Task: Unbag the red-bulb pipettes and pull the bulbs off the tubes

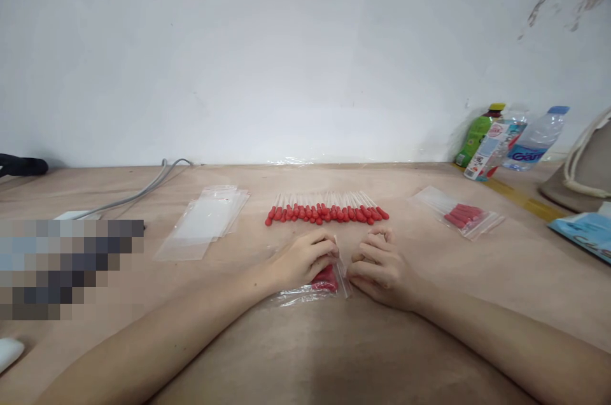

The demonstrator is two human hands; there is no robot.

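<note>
A clear zip bag (296,296) with red-tipped pieces (325,280) inside lies flat on the table in front of me. My left hand (308,258) rests over it with fingers bent, pinching it near its zip end. At that same zip edge, the curled fingers of my right hand (382,270) are closed on the bag's border; the thumb is partly hidden. Just beyond both hands, a row of white sticks with red tips (327,211) lies side by side, red ends towards me.
Flat clear bags (203,221) are stacked at left. A filled zip bag (463,214) lies at right. Bottles (534,144) and a carton (494,149) stand by the wall at back right, near a hat-like item (573,169) and a blue packet (585,233). A grey cable (138,193) runs at left.
</note>
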